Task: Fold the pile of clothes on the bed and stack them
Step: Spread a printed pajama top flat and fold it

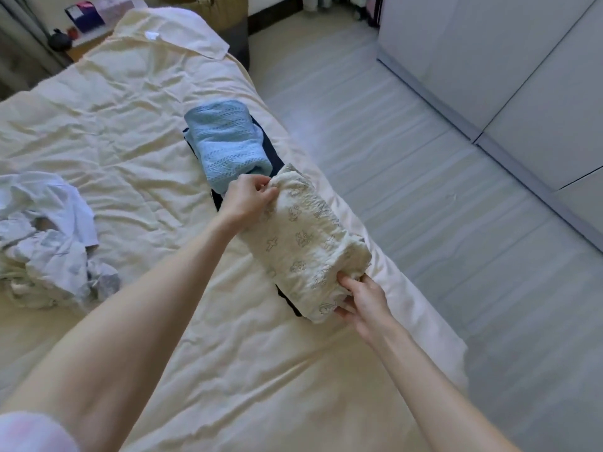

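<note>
Reaching forward, both arms outstretched, left hand (pixel 249 197) and right hand (pixel 360 298) each pinching the folded cream garment (pixel 303 243)

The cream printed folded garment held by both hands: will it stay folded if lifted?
The cream printed folded garment looks soft and wrinkled, so it probably sags. Both hands, left and right, grip opposite ends, which likely keeps its layers together.
</note>
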{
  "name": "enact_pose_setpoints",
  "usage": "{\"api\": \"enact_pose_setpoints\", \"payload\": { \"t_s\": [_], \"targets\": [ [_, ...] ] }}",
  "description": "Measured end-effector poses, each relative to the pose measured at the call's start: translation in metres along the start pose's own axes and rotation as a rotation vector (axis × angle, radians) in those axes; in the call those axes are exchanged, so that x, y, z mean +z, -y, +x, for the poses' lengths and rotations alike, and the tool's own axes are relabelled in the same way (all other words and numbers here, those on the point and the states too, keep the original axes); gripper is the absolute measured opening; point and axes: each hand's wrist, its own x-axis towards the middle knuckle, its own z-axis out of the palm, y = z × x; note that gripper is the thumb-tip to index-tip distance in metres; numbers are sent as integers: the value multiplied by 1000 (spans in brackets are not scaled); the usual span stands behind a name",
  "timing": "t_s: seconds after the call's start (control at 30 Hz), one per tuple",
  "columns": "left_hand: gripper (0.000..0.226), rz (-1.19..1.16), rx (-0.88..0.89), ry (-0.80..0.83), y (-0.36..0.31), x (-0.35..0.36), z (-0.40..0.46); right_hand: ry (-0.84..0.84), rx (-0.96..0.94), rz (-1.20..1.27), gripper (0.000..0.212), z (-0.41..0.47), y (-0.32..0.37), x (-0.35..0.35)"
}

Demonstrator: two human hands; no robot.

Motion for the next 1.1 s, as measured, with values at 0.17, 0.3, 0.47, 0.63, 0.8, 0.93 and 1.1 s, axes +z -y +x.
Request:
{"api": "enact_pose_setpoints", "payload": {
  "t_s": [0.17,0.3,0.47,0.63,0.8,0.93,1.1],
  "targets": [
    [23,-50,22,-14,16,44,28,-32,0,62,30,33,-16,-7],
    [34,79,42,-69,15,51,41,-30,25,70,31,43,-18,-5],
    [32,284,379,-393,16,68,-8,-379,-441,-575,44,33,-19,-19],
    [55,536,443,5,40,94,-37,-264,-1257,-1428,50,38,-17,-21],
    [66,745,339,205,45,102,-23,-61,-805,-1875,59,63,-14,-21],
    [67,696,246,284,24,86,-34,-38,-761,-1945,58,52,1,-16],
    [56,215,7,68,11,55,-120,19,-864,-1866,59,-6,3,-3]
  ]
}}
